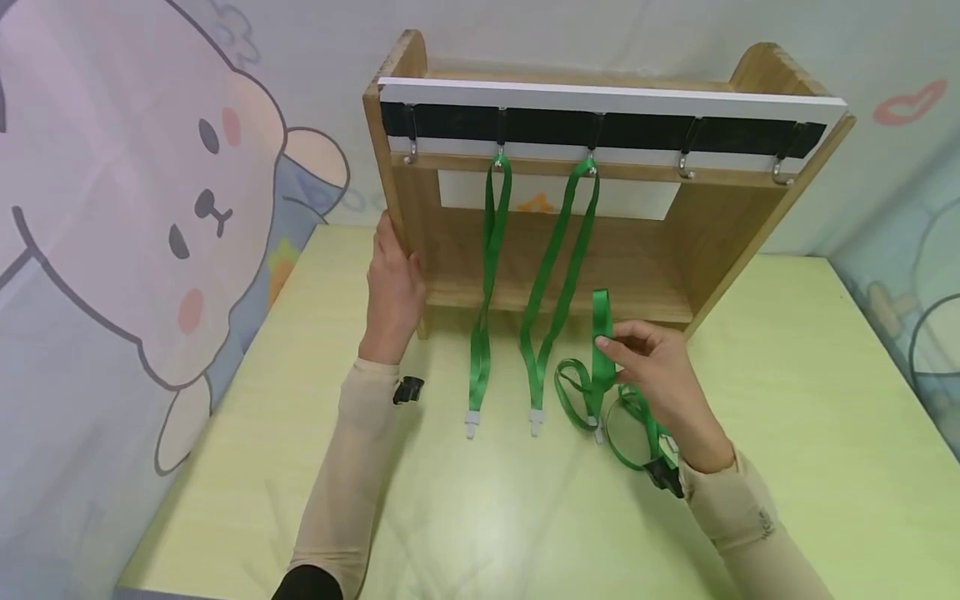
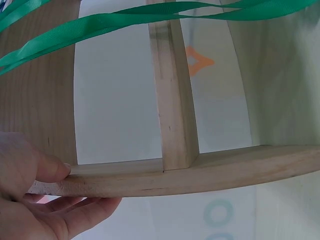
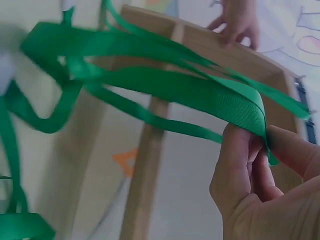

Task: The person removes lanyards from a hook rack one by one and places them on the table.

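My left hand [image 1: 393,287] grips the left side panel of a wooden shelf [image 1: 562,250]. In the left wrist view, the thumb lies on one face of the panel [image 2: 130,182] and the fingers on the other. My right hand [image 1: 660,375] pinches a green lanyard [image 1: 602,321] between thumb and fingers, its loop standing up and the rest trailing down toward the table. In the right wrist view, the ribbon [image 3: 185,90] folds over at the fingertips. Two more green lanyards [image 1: 491,242] [image 1: 551,275] hang from hooks on the shelf, white clips at their lower ends.
Across the shelf's front runs a white and black rail [image 1: 547,125] with several metal hooks; one hook [image 1: 410,150] at the left and two at the right [image 1: 685,167] carry nothing. Another green lanyard [image 1: 652,425] lies on the pale yellow table [image 1: 465,517], under the right wrist.
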Motion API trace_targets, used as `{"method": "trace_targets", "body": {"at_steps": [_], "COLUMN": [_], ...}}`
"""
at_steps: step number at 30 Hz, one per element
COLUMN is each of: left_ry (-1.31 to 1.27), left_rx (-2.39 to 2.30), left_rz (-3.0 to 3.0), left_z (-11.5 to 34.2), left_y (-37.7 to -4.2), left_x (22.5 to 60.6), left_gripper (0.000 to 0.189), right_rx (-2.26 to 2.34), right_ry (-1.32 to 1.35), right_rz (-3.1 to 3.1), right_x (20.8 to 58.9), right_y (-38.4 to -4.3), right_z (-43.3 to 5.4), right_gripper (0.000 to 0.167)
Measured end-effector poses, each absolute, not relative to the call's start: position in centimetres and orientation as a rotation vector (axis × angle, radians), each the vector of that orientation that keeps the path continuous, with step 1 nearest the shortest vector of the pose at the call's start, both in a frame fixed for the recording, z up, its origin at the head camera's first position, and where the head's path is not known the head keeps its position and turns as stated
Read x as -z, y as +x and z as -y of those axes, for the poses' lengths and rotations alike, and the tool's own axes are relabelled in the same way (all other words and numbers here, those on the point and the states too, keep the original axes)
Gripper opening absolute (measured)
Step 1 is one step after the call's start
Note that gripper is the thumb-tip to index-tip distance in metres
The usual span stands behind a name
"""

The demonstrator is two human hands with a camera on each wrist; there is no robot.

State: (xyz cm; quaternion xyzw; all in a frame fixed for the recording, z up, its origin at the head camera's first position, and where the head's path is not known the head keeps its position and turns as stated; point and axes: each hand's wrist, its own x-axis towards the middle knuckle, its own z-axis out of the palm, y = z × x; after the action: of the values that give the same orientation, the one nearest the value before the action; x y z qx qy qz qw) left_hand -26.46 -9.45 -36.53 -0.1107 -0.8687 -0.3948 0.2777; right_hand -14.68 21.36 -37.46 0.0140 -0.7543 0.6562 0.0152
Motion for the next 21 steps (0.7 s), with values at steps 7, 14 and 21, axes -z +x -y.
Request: {"method": "trace_targets", "body": {"at_steps": [7, 14, 21], "left_ry": [-0.295, -0.293, -0.283], "left_rx": [1.058, 1.067, 1.071], "left_rz": [2.330, 2.331, 2.338], "left_z": [9.4, 9.5, 9.4], "left_y": [-26.4, -26.5, -26.6], "left_x": [36.5, 36.5, 36.5], "left_gripper": [0.057, 0.056, 0.057], "right_rx": [-1.737, -1.471, -1.371], "right_ry": [0.053, 0.077, 0.075], "right_rz": [2.544, 2.644, 2.746], "right_x": [39.6, 41.5, 43.2], "right_y": [-16.0, -16.9, -17.6], "right_z": [-21.1, -20.7, -20.4], "right_gripper": [0.020, 0.015, 0.016]}}
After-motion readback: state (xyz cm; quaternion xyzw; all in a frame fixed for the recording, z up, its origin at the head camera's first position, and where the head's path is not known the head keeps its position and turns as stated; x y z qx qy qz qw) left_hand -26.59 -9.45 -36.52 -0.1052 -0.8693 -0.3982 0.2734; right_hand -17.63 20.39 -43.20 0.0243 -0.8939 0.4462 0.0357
